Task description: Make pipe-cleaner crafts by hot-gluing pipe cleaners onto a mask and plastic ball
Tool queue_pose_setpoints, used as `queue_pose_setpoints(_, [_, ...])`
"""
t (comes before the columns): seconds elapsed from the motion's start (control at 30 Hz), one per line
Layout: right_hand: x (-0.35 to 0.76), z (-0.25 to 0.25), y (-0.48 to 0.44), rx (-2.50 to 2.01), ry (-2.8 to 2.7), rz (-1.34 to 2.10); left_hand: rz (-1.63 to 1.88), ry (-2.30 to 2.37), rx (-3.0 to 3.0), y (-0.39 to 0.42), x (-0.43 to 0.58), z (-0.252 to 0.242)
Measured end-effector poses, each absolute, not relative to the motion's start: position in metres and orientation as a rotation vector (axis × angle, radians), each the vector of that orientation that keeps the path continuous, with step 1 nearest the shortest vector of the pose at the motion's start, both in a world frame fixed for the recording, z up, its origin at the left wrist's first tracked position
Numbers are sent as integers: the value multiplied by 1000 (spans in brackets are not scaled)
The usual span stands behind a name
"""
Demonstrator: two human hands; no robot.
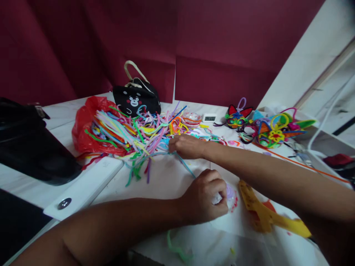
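My right hand (187, 146) reaches across to the near edge of a heap of many-coloured pipe cleaners (155, 135). Its fingers are curled together, and a light-blue pipe cleaner (186, 165) runs out from under them down toward my left hand (206, 197). That hand is closed in a fist lower on the table; whatever its fingers hold is hidden. Just right of the fist lies a clear, pale purple piece with red beads (232, 197). A red plastic bag (84, 129) at the left spills more pipe cleaners.
A black bag with a bear face (135, 99) stands behind the heap, near a small digital clock (209, 118). Colourful pipe-cleaner masks (237, 117) sit at the right. A yellow object (256, 210) lies under my right forearm. A long white case (85, 186) is at the left.
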State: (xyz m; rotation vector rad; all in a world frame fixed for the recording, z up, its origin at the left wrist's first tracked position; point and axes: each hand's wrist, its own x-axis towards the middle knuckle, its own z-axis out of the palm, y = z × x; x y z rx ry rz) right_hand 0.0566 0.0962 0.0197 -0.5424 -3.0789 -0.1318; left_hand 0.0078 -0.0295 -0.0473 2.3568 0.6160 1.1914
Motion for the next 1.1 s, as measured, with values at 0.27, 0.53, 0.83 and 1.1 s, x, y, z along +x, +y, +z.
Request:
queue_pose_setpoints(0.27, [9,35,117,-602,-2977,-200,1206,603,2361,-30,7,-47])
queue_pose_setpoints(0.53, [-14,31,124,-754,-2981,-147,1244,554,2335,-27,8,-52])
queue_pose_setpoints(0.83, [25,60,132,-831,-2640,231,1236,597,2338,-31,7,-46])
queue_pose_setpoints(1.1, [66,81,147,-849,-2160,718,1246,577,2310,-30,7,-47])
